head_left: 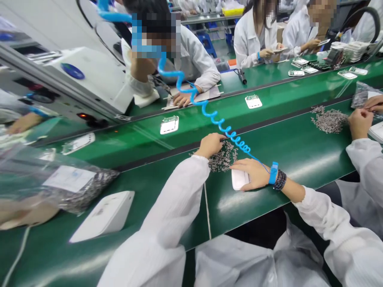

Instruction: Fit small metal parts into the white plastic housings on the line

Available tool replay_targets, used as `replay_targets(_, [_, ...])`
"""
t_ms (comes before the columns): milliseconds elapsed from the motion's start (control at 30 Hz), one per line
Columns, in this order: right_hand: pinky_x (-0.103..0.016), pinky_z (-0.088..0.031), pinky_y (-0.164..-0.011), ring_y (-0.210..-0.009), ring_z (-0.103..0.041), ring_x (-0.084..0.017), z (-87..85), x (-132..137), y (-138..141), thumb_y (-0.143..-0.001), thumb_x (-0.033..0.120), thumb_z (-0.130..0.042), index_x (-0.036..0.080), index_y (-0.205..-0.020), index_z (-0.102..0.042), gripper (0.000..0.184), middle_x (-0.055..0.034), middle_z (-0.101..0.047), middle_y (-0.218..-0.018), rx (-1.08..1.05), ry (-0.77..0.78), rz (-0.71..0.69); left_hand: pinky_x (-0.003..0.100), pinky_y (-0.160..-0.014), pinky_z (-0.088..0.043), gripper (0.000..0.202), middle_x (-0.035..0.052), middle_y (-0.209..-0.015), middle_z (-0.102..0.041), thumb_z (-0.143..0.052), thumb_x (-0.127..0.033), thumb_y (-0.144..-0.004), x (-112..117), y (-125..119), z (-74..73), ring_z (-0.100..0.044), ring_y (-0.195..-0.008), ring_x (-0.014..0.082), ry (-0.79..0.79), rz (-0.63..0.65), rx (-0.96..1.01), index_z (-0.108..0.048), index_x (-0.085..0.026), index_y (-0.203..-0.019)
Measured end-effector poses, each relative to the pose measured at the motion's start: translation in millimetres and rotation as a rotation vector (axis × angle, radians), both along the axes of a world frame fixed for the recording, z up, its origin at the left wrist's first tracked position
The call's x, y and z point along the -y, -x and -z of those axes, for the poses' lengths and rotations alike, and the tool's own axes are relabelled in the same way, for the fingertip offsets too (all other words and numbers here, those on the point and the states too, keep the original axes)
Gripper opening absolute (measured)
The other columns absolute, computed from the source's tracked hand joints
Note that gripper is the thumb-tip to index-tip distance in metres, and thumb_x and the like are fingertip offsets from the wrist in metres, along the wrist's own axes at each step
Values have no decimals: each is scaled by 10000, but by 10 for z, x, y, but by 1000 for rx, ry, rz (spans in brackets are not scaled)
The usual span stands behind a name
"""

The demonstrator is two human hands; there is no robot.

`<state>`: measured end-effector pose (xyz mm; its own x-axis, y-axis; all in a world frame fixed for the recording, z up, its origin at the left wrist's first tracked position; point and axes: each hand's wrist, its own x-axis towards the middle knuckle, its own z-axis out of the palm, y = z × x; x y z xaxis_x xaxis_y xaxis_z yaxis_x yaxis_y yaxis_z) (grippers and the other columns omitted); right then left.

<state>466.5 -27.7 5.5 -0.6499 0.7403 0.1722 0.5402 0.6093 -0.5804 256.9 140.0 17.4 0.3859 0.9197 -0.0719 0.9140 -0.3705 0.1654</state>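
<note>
My left hand (211, 144) is at the far side of a pile of small grey metal parts (223, 157) on the green bench. Its fingers are curled, and whatever lies between them is hidden. Below and right of the pile, my right hand (254, 173) grips a white plastic housing (238, 179) that lies on the bench, thumb along the near edge and fingers over the far edge. A blue wrist strap (273, 172) circles my right wrist, and its coiled blue cord (223, 126) runs up and away to the left.
Beyond the bench, white housings with circuit boards (169, 124) lie on a green conveyor (206, 119). To the left are a bag of metal parts (80, 187) and a white box-shaped part (104, 215). A co-worker's hands (360, 119) are beside another pile (329, 120) at right.
</note>
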Motion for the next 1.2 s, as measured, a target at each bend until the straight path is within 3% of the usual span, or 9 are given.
replay_targets(167, [-450, -476, -1083, -1268, -591, -273, 5, -293, -1, -828, 395, -742, 226, -1441, -559, 662, -99, -623, -1408, -199, 7, 147, 371, -1016, -522, 313, 82, -1163, -762, -599, -206, -877, -27, -87, 6, -687, -1127, 286, 19, 20, -29, -790, -250, -1121])
replay_targets(367, [-336, -566, -881, -892, -709, -181, 165, -887, -37, -856, 261, -695, 196, -1217, -718, 367, -50, -769, -1083, -207, 155, 525, 345, -977, -539, 303, 73, -1082, -785, -614, -187, -852, 9, -134, -5, -715, -1049, 270, 38, 69, 9, -803, -240, -1083])
replay_targets(533, [-345, -551, -946, -1025, -697, -208, 251, -1205, -10, -888, 261, -668, 250, -1196, -737, 316, -21, -769, -1116, -54, 147, 525, 357, -970, -537, 290, 72, -1092, -783, -596, -198, -851, 95, -229, 17, -713, -1041, 279, 31, 131, 52, -813, -244, -1038])
replay_targets(767, [-428, -540, -1041, -1123, -665, -231, 135, -1187, 73, -845, 399, -742, 262, -1053, -757, 249, 6, -759, -1103, -22, 108, 495, 359, -986, -523, 330, 69, -1110, -778, -551, -181, -857, 151, -345, 65, -704, -1055, 269, 28, 132, 108, -802, -238, -1063])
replay_targets(900, [-476, -453, -1034, -1224, -610, -182, -8, -990, 43, -1057, 371, -258, 151, -1141, -694, 496, -24, -714, -1191, -64, 108, 491, 355, -961, -533, 332, 57, -1073, -785, -567, -172, -838, 163, -302, 49, -712, -1023, 264, 23, 93, 135, -797, -248, -1064])
replay_targets(933, [-490, -443, -1038, -1250, -593, -199, -81, -904, -92, -1048, 393, -191, 153, -1137, -686, 558, -16, -705, -1217, -73, 109, 500, 358, -953, -538, 334, 57, -1076, -785, -568, -172, -837, 163, -281, 42, -713, -1024, 266, 22, 77, 127, -795, -245, -1071])
replay_targets(1000, [-575, -440, -1106, -1282, -577, -282, -278, -690, -622, -985, 554, -340, 166, -1200, -662, 548, -7, -695, -1279, -99, 103, 541, 368, -949, -543, 336, 56, -1088, -783, -571, -174, -840, 162, -236, 26, -711, -1039, 276, 17, 32, 102, -791, -242, -1084])
replay_targets(1067, [-626, -440, -1115, -1333, -546, -335, -502, -457, -1461, -956, 615, -347, 160, -1255, -646, 621, -29, -681, -1327, -152, 66, 629, 386, -961, -542, 332, 58, -1107, -779, -578, -182, -839, 167, -201, 8, -703, -1064, 291, -7, -13, 87, -791, -241, -1086])
replay_targets(1200, [-525, -482, -1096, -1415, -488, -304, -737, -139, -3153, -887, 679, -423, 374, -1126, -690, 471, 77, -739, -1215, -255, -79, 775, 370, -960, -538, 343, 71, -1126, -773, -626, -239, -824, 232, -215, -33, -708, -1020, 274, 3, 38, 216, -779, -213, -1129])
